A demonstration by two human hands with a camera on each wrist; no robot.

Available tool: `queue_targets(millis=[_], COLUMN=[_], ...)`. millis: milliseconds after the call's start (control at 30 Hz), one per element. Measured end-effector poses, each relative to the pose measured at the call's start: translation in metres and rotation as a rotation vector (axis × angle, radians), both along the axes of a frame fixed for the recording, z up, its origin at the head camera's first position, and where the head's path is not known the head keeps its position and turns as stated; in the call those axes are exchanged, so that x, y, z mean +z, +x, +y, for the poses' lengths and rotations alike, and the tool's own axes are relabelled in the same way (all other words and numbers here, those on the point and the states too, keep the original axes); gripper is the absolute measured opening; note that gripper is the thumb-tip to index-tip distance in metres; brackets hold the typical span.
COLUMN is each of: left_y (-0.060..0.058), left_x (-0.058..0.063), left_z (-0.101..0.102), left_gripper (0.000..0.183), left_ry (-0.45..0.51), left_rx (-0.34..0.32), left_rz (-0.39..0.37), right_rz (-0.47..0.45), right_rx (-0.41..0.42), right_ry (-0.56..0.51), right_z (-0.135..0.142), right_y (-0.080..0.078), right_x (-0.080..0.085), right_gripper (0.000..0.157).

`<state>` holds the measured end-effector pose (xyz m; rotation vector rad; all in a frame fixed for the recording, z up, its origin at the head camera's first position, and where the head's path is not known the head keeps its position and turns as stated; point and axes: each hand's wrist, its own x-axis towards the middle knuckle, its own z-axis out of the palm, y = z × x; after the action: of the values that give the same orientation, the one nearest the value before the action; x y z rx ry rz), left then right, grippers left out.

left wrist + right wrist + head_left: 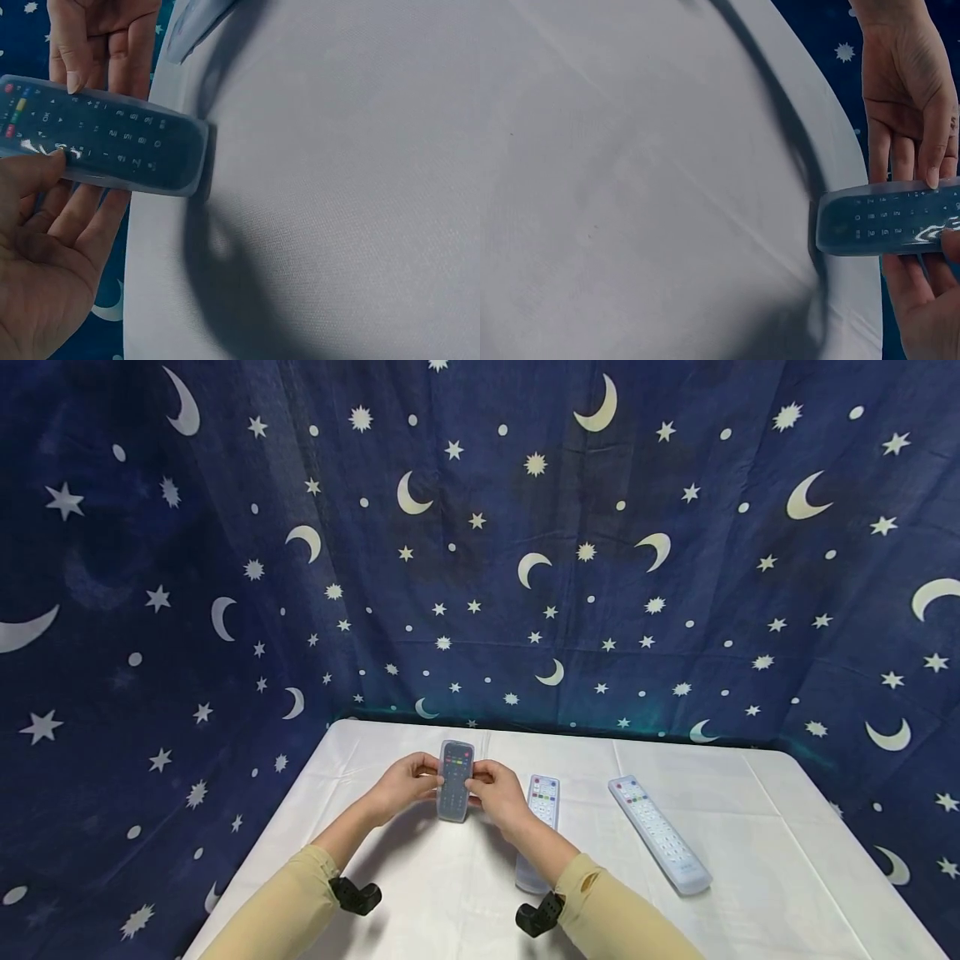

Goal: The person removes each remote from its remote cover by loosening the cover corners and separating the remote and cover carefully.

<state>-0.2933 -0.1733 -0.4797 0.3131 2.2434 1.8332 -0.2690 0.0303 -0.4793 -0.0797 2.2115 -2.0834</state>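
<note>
A dark remote control (454, 785) in a clear, shiny sleeve is held between both hands above the back left part of the table. My left hand (407, 787) pinches its left edge, thumb on the button face and fingers behind. On the opposite edge, my right hand (501, 793) pinches it the same way. In the left wrist view the remote (105, 139) shows coloured buttons at one end and its lower end close to the cloth. The right wrist view shows the lower half of the remote (885, 221), with its other end cut off by the frame.
A white remote (543, 802) lies partly hidden under my right forearm. Farther right, another white remote (660, 835) lies at a slant. Both rest on the white tablecloth (765, 860). A dark blue curtain (480, 568) with moons and stars hangs behind the table.
</note>
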Motion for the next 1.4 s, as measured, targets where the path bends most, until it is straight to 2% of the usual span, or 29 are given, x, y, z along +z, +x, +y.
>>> queue_targets(millis=[167,333,533,733,867,1067,1233,1400], left_y=[0.001,0.001,0.003,0.005,0.009,0.018,0.025,0.028], left_x=[0.004,0.004,-0.003,-0.002,0.002,0.013,0.017,0.017], left_z=[-0.001,-0.002,-0.004,-0.004,-0.004,-0.007,-0.011,-0.014], left_gripper=[0.022,0.021,0.02,0.021,0.025,0.042,0.047,0.043], left_ry=[0.035,0.008,0.001,0.001,0.024,0.092,0.115,0.127], left_rx=[-0.022,-0.018,-0.037,-0.026,0.001,0.069,0.037,0.01], left_rz=[0.047,0.067,0.047,0.023,-0.071,-0.297,-0.461,-0.524], right_rz=[0.068,0.113,0.1,0.096,0.115,0.169,0.184,0.224], right_rx=[-0.003,0.007,0.035,0.041,0.061,0.109,0.143,0.169], right_ry=[0.022,0.058,0.084,0.108,0.132,0.154,0.176,0.205], right_z=[0.001,0.002,0.003,0.004,0.004,0.006,0.006,0.005], right_y=[-0.004,-0.005,-0.004,-0.002,0.002,0.011,0.018,0.024], right_x=[0.002,0.002,-0.004,-0.005,-0.004,-0.003,-0.006,-0.01], right_gripper=[0.021,0.021,0.021,0.021,0.019,0.02,0.02,0.018])
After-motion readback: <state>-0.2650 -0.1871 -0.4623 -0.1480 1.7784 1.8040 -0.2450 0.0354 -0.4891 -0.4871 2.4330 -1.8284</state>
